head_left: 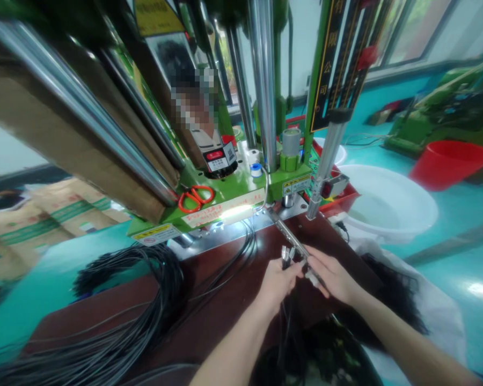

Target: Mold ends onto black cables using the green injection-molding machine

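Observation:
Several black cables with metal connector ends are gripped in my left hand, their cords hanging down below it. My right hand is closed around the near end of a long metal bar. The bar slants away from me, its far end by the lit front edge of a green machine. Both hands nearly touch, above the front right part of a dark red-brown table. Small pieces between the fingers are too blurred to make out.
A large bundle of black cables lies on the table at left. Orange-handled scissors and a blue tape roll rest on the machine. At right are a white basin and red bucket. Vertical metal columns rise ahead.

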`<state>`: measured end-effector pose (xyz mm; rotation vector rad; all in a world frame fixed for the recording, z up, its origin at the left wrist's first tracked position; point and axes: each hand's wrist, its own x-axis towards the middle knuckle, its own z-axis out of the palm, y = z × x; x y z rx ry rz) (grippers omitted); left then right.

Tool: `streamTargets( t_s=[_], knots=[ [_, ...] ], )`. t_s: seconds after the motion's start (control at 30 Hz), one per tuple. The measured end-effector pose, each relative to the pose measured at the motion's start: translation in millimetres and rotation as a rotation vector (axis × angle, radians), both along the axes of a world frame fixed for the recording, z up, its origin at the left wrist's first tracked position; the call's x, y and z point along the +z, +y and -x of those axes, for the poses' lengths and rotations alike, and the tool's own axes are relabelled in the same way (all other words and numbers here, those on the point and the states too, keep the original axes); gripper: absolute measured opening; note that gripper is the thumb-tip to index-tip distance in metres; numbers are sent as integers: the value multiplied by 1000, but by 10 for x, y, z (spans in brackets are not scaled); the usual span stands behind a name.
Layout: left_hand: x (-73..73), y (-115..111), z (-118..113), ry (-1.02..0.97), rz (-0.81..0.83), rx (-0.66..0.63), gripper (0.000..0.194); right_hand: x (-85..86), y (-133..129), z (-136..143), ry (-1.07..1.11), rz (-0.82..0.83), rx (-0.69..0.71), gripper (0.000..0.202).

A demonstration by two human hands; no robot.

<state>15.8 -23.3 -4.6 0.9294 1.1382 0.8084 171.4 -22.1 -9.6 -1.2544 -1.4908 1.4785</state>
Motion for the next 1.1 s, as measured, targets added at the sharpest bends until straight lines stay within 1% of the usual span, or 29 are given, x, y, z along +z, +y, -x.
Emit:
streamTargets(
  t_s=[0.07,0.13,0.2,0.27,0.3,0.33,0.4,0.5,0.6,0.7,0.83,0.93,1.1],
  knots=[
    [-27,-8,-1,28,-23,13,32,-9,-10,9,-38,-34,28,52],
    [-53,-12,-5,49,-65,39,34,-6,-14,24,-27,-30,21,52],
    [-76,-5,-2,49,-119,125,36,7,-7,37,17,3,-20,53],
    [-94,14,16,60,-182,249,35,23,7,42,59,39,-68,55],
    [-99,25,29,73,-204,291,34,31,14,42,76,49,-88,56],
    [-100,36,43,90,-213,300,32,37,21,40,89,56,-101,56],
    [-92,51,65,109,-193,231,31,44,32,33,110,66,-108,57],
    [-64,54,68,92,-140,118,34,48,39,21,115,86,-58,57],
    [-53,45,52,122,-167,106,38,55,40,12,102,86,-23,58],
    [-73,40,46,166,-206,113,39,69,40,8,91,84,-21,58],
    [-97,40,53,137,-138,110,36,72,39,0,79,98,-6,58],
    [-85,48,62,106,-110,104,35,58,39,-15,71,99,10,57],
    [-68,60,87,82,-35,41,36,43,35,-29,17,76,34,56]
  ],
)
